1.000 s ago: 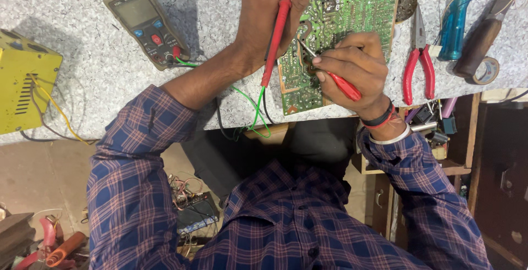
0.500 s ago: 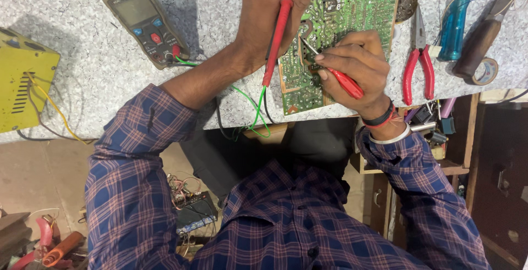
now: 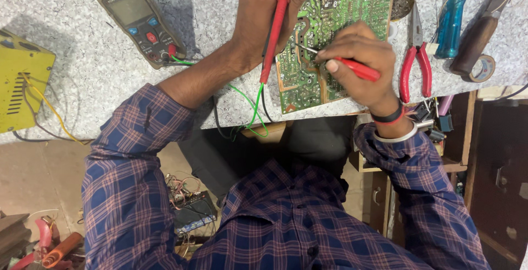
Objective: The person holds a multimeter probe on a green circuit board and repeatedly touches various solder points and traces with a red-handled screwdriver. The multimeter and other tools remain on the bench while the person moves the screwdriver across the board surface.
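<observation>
While frame crops circuit board (image 3: 330,39), left hand (image 3: 264,17) pinching red probe (image 3: 275,33), right hand (image 3: 357,55) pinching probe (image 3: 360,71)

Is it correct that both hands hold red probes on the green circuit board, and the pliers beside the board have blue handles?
Not quite: the head view shows the pliers with red handles. The left hand and right hand do hold red probes on the green circuit board.

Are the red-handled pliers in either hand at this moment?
No: the red-handled pliers lie untouched on the speckled grey worktop, beside the right hand.
</observation>
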